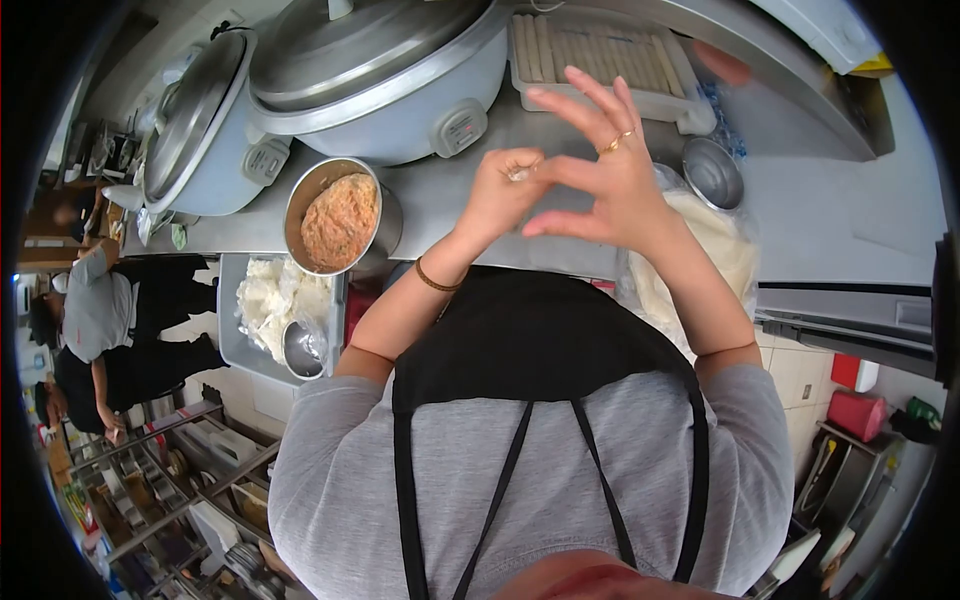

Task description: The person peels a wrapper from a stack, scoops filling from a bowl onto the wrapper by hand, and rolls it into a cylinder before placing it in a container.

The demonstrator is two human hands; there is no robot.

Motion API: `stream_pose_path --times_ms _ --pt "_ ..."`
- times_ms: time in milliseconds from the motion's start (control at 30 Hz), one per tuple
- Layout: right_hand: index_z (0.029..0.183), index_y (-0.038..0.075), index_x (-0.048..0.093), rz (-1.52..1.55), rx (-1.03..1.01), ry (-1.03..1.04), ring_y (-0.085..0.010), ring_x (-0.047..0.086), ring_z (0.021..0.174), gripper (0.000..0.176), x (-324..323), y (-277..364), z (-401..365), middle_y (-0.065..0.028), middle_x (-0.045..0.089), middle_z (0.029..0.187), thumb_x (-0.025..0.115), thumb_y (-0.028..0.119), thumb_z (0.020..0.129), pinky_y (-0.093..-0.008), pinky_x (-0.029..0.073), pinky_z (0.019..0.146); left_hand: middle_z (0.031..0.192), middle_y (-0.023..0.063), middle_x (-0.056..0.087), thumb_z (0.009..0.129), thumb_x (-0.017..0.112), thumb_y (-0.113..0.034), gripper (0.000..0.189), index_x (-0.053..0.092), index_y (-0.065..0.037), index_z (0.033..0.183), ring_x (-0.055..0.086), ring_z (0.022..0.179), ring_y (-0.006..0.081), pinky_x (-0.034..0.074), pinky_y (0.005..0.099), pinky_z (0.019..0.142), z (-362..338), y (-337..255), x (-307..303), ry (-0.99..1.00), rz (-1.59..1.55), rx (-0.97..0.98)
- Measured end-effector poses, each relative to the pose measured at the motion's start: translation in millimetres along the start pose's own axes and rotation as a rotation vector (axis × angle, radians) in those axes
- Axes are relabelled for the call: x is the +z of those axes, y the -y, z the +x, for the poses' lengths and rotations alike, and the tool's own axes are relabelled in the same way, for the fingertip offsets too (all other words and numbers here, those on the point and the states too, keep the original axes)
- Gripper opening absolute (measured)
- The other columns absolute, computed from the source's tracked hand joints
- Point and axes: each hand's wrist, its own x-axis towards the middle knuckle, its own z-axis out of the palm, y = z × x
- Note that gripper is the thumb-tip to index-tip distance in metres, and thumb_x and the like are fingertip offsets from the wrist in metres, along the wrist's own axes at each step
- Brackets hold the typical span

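Over the near edge of the bench, a pale scrap is seemingly being pinched in the curled left hand, beside the spread, empty-looking right hand; a filled pot is presumably being kept handy.

Mottled orange-pink mixture in a round silver metal pot, left of centre; plain black cloth apron, heathered grey T-shirt, lower centre.

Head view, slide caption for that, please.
Left hand curled around a white bit, right hand spread beside it, near a pot of orange mixture.
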Motion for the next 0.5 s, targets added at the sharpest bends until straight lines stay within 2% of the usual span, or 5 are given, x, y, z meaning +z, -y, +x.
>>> stream_pose_path --times_ms 67,200,267,367,500 --pt "0.078 0.016 0.066 -0.089 -0.031 0.085 -0.0313 0.028 0.131 0.043 3.8 3.7 -4.5 -0.0025 0.045 0.133 0.074 0.053 0.056 -0.0620 0.014 0.103 0.052 -0.0039 0.046 0.075 0.059 -0.005 0.014 0.053 -0.001 0.063 0.038 0.054 0.0013 0.034 0.0236 0.044 0.0 2.7 -1.8 0.013 0.217 0.098" --pt "0.074 0.017 0.066 -0.138 -0.028 0.123 -0.0303 0.027 0.130 0.040 15.5 -3.7 -9.9 0.0011 0.043 0.134 0.072 0.054 0.060 -0.0648 0.016 0.101 0.052 -0.0038 0.047 0.074 0.060 -0.004 0.015 0.053 -0.001 0.061 0.039 0.053 0.0016 0.034 0.0230 0.044 0.5 10.6 2.0 -0.001 0.199 0.094" --pt "0.074 0.016 0.066 -0.076 0.020 0.182 -0.0315 0.028 0.130 0.042 12.6 -5.8 -6.6 0.0010 0.044 0.133 0.073 0.055 0.059 -0.0650 0.015 0.101 0.051 -0.0018 0.048 0.073 0.060 -0.005 0.017 0.052 0.000 0.059 0.040 0.053 0.0018 0.034 0.0228 0.044 -1.8 5.1 4.0 0.011 0.024 0.019" --pt "0.074 0.016 0.066 0.053 0.084 0.039 -0.0325 0.028 0.130 0.043 11.7 -9.9 -6.4 0.0007 0.045 0.132 0.073 0.056 0.059 -0.0658 0.014 0.101 0.051 0.0001 0.051 0.073 0.060 -0.006 0.017 0.053 0.000 0.058 0.042 0.054 0.0023 0.036 0.0233 0.044 -0.2 -6.4 6.0 0.012 -0.037 -0.011" --pt "0.076 0.014 0.065 0.062 0.060 0.086 -0.0309 0.025 0.132 0.042 13.4 0.7 -7.6 -0.0021 0.044 0.133 0.076 0.050 0.056 -0.0645 0.012 0.102 0.052 -0.0005 0.051 0.072 0.058 -0.006 0.015 0.054 0.001 0.060 0.043 0.054 0.0027 0.037 0.0242 0.045 -0.6 2.9 1.5 0.026 0.135 0.033"
